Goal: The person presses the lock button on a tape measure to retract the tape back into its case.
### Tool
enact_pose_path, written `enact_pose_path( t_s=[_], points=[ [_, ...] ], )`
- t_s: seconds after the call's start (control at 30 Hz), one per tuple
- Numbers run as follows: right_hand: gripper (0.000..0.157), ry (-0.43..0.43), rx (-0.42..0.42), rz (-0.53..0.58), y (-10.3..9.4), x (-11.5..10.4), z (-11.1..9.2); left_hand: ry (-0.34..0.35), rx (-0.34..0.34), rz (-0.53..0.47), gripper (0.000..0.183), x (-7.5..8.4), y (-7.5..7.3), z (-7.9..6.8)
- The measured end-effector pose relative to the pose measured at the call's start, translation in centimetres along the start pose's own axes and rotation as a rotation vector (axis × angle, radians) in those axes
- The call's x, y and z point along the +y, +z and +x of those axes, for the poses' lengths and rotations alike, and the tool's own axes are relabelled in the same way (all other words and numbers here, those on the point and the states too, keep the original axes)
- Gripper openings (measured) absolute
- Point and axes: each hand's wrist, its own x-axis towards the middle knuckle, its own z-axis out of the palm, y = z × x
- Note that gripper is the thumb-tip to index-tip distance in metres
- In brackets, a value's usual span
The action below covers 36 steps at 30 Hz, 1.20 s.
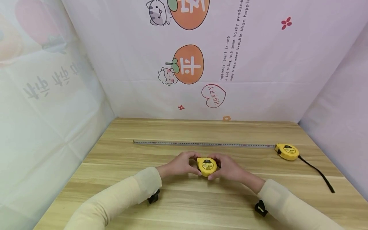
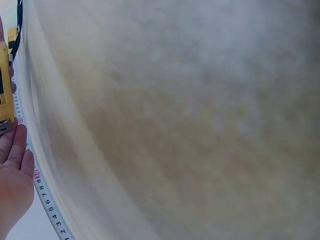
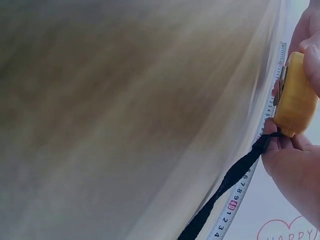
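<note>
A yellow tape measure (image 1: 207, 166) is between my two hands near the middle of the wooden table. My left hand (image 1: 182, 164) holds its left side, thumb toward me and fingers at the far edge. On the other side, my right hand (image 1: 228, 167) grips the case with thumb and fingers. In the left wrist view the metal hook end of the yellow case (image 2: 7, 100) sits by the left fingertips. A black wrist strap (image 3: 235, 172) hangs from the case (image 3: 296, 100) in the right wrist view. Sleeve cloth blurs most of both wrist views.
Behind my hands a second yellow tape measure (image 1: 287, 151) lies at the right, its blade (image 1: 201, 144) pulled out in a long straight line to the left. Its black strap (image 1: 317, 171) trails toward the front right. Printed cloth (image 1: 244, 99) walls off the table's back and sides.
</note>
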Motion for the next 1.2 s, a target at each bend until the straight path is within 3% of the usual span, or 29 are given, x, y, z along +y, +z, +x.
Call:
enact_pose_path(
  t_s=[0.57,1.2],
  points=[
    [0.073,0.045,-0.007,-0.028,0.52,0.16,0.3,-0.059,-0.026,0.053,0.05,0.04,0.21,0.0],
    [0.077,0.07,-0.019,-0.038,0.58,-0.12,0.49,-0.049,-0.046,0.139,0.053,0.05,-0.02,0.15]
  ],
)
